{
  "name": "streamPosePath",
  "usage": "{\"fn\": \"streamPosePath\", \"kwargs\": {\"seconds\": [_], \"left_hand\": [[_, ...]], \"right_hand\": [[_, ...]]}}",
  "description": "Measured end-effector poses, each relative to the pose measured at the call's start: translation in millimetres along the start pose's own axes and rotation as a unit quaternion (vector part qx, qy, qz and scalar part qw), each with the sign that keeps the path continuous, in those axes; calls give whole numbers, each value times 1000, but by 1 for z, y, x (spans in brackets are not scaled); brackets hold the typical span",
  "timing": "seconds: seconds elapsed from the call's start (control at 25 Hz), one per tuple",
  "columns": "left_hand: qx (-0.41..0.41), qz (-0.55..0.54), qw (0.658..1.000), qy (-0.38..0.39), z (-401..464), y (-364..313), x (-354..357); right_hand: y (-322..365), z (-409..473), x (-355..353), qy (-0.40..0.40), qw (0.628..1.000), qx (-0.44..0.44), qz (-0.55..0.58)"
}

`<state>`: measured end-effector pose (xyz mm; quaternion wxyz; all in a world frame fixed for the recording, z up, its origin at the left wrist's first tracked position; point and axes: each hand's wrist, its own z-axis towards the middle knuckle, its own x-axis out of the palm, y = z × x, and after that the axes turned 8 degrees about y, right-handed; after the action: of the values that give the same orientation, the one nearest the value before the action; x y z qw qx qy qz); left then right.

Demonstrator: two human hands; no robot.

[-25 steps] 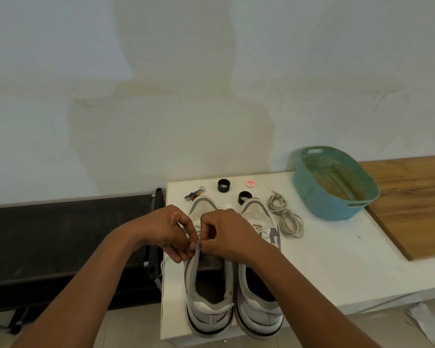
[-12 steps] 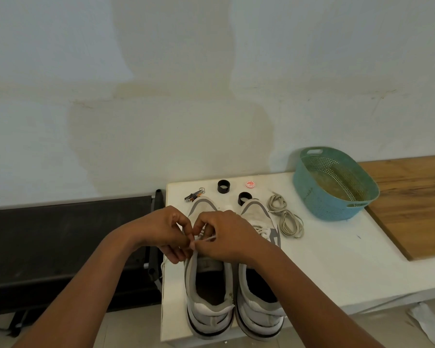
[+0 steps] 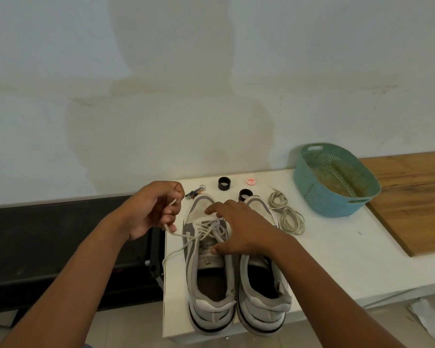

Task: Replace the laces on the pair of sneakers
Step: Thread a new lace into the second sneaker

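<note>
Two grey and white sneakers stand side by side on the white table, toes away from me. My left hand is raised left of the left sneaker and is closed on a white lace that runs from the shoe's eyelets. Another stretch of that lace hangs over the table's left edge. My right hand lies spread over the left sneaker's tongue and laced eyelets, fingers apart. It partly hides the right sneaker. A coiled beige lace lies to the right of the shoes.
A teal perforated basket stands at the back right, beside a wooden board. Two black rings, a small round red-and-white piece and a small metal tool lie behind the shoes. A dark bench stands left of the table.
My hands were together over the left sneaker's tongue. The left hand has pulled up and to the left with the lace, and the right hand has opened flat on the shoe.
</note>
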<state>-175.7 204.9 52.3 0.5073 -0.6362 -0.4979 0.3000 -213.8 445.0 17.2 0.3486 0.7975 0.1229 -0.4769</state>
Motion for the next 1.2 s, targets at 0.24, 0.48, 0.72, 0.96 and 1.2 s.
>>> {"fn": "streamPosePath", "kwargs": {"seconds": [0.24, 0.48, 0.72, 0.96, 1.2], "left_hand": [[-195, 302, 933, 33, 4, 21, -11], [-120, 286, 942, 125, -2, 13, -2], [-350, 301, 868, 180, 4, 21, -5], [-191, 464, 865, 13, 8, 35, -4], [-86, 449, 888, 42, 15, 35, 7]], "right_hand": [[-10, 0, -1, 14, 999, 27, 31], [-12, 2, -1, 18, 999, 26, 36], [-15, 1, -1, 25, 998, 14, 55], [-15, -1, -5, -9, 992, -1, 125], [-5, 0, -2, -46, 976, -36, 208]]}}
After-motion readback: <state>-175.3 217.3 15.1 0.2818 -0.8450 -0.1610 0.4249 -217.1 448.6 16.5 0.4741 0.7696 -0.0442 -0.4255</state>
